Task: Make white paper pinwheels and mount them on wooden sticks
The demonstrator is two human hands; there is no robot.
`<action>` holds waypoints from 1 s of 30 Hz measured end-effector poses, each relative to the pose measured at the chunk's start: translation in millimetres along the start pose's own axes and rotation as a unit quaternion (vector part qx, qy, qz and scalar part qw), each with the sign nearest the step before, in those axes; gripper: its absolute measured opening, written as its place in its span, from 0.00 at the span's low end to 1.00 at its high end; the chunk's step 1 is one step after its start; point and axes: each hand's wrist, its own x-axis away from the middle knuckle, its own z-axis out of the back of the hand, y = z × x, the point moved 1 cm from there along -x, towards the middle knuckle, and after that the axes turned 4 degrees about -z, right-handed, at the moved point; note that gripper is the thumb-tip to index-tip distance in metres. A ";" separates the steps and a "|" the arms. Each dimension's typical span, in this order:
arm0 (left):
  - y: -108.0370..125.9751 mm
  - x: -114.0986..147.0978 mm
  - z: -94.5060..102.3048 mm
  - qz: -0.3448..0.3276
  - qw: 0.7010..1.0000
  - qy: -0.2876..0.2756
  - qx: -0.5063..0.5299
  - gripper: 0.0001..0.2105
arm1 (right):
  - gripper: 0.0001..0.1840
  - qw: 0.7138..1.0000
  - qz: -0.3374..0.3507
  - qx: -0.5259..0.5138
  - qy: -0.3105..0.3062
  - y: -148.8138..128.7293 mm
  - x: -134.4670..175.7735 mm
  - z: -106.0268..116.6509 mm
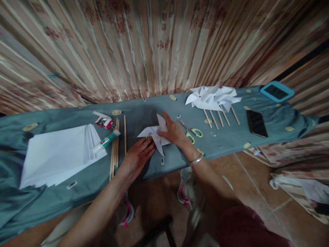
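Observation:
A white paper pinwheel (pixel 154 131) with pointed blades lies near the front middle of the cloth-covered table. My right hand (pixel 173 129) has its thumb and fingers around the pinwheel's right side. Flat on the cloth at the lower left of the pinwheel rests my left hand (pixel 140 153), fingers stretched out and the tips close to the blades. A single wooden stick (pixel 125 132) lies beyond my left hand, and a bundle of several sticks (pixel 113 156) is just left of it. Green-handled scissors (pixel 191 133) lie to the right of my right hand.
Finished pinwheels (pixel 213 97) on sticks are heaped at the back right. A dark phone (pixel 257 123) and a blue-framed device (pixel 277 91) lie farther right. At left are a paper stack (pixel 56 151), a glue stick (pixel 106 141) and an open red box of small metal pieces (pixel 104 121).

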 end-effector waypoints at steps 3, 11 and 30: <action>-1.4 -1.5 0.6 0.002 1.000 -0.004 0.006 0.07 | 0.49 1.000 -0.010 0.008 -0.007 -2.3 1.0 -0.6; -3.9 -6.2 3.7 0.000 0.999 -0.040 0.034 0.05 | 0.49 0.995 -0.002 -0.086 0.041 7.2 3.3 -5.1; -6.7 -5.5 -2.9 -0.066 0.996 -0.056 -0.026 0.14 | 0.48 0.956 0.061 -0.285 0.025 -16.9 26.1 2.7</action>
